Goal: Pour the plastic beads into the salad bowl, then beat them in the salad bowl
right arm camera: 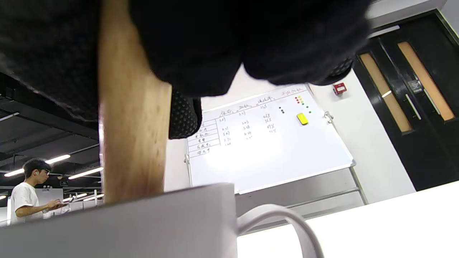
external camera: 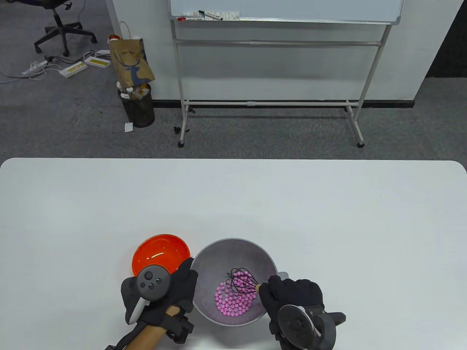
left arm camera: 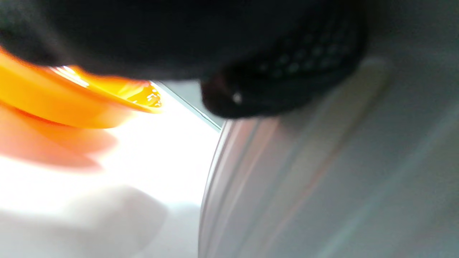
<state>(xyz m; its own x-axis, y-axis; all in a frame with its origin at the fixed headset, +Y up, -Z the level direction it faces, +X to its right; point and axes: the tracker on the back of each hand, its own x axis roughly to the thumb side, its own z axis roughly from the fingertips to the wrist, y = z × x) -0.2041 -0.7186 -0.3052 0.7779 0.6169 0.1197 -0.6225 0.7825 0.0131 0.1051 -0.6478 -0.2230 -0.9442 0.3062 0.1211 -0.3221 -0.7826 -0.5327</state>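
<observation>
I see a white table (external camera: 233,204) carrying two bowls near its near edge, somewhat left of the middle. The grey salad bowl (external camera: 233,251) stands upright, and the pink plastic beads (external camera: 233,300) lie heaped on its floor, toward the near side. Just beside it on the left is an orange bowl (external camera: 160,249), close to the salad bowl's rim; I cannot tell whether the two touch.

My left hand (external camera: 175,288) is laid against the salad bowl's left rim, its fingers (left arm camera: 287,71) bent over the edge and gripping it; the left wrist view confirms a gloved fingertip pressed onto the grey wall, with the orange bowl behind it. The tracker (external camera: 153,280) sits on the back of that hand.

My right hand (external camera: 292,293) is at the salad bowl's near right rim, fingers clenched round the wooden handle (right arm camera: 132,143) of a black whisk (external camera: 241,281). The whisk's wire head is inside the bowl, at the far edge of the bead heap, tilted down and to the left. The right wrist view shows the handle passing down through the gloved grip behind the bowl's rim, with a loop-shaped grip (right arm camera: 283,222) on the bowl's outside.

Beyond the table stand a whiteboard (external camera: 284,11) on a frame and a waste bin (external camera: 138,105).
</observation>
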